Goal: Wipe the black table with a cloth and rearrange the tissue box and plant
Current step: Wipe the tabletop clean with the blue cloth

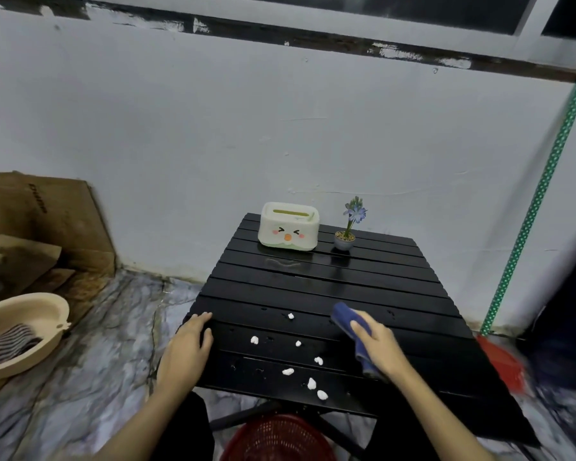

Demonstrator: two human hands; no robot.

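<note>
A black slatted table [319, 287] stands against the wall. At its far end sit a cream tissue box [288, 230] with a cartoon face and, to its right, a small potted plant [345, 239] with a blue flower. Several white crumbs [288, 371] lie scattered on the near half. My right hand [378, 344] presses a folded blue cloth [348, 322] onto the table's near right part. My left hand [188, 347] rests flat on the table's near left edge, fingers apart, holding nothing.
A red mesh basket [276, 439] sits under the table's near edge. A beige basin [20, 331] and cardboard [40, 224] lie on the floor at left. A green dotted broom handle [542, 194] and red dustpan [502, 364] stand at right.
</note>
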